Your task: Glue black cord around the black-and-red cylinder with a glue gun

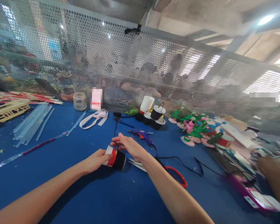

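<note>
Forearms (169,182), cup (115,159) within left fingers (106,157)

Left side: Pale translucent sticks (32,124) lie in a loose pile near red-and-cream sticks (35,98).
Back edge: A clear jar (80,102) stands near a pink card (96,97), a white ribbon (102,114) looped in front.
Right side: Green and pink craft flowers (190,126) crowd together.
Barrier: A perforated metal screen (123,59) rises behind.

Head-worn view, forward-down over blue table (121,202)
</note>
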`<action>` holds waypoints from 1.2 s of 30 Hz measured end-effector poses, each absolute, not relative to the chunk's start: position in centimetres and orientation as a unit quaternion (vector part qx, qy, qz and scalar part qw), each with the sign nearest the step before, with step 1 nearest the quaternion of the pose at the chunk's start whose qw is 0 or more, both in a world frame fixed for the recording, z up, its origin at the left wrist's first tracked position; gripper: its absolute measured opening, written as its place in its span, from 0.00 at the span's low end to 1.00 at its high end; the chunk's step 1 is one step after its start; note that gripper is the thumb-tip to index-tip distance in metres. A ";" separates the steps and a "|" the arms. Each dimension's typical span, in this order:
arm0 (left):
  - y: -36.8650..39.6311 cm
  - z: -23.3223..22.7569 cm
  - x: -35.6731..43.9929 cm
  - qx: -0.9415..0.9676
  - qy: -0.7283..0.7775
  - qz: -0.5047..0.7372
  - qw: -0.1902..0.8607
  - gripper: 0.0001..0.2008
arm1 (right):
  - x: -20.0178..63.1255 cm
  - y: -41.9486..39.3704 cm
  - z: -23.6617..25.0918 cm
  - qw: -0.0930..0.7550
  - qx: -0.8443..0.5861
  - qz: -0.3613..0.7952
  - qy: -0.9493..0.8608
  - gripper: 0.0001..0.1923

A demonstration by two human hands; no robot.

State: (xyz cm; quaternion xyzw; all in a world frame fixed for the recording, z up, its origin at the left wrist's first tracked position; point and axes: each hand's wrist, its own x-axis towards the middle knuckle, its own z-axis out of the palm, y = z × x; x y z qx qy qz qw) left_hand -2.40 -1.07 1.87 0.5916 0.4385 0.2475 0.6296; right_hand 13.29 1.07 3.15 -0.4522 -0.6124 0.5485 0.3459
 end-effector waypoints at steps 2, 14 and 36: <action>-0.8 1.6 -2.4 0.567 0.432 0.249 0.655 0.12 | 13.4 0.9 3.1 0.370 -0.432 0.566 -0.597 0.27; -1.1 1.5 -1.8 0.606 0.425 0.291 0.606 0.15 | 13.7 0.4 3.2 0.402 -0.397 0.539 -0.624 0.23; -1.9 1.7 0.0 0.606 0.536 0.269 0.522 0.18 | 19.4 3.3 5.5 0.274 -0.663 0.145 -0.682 0.15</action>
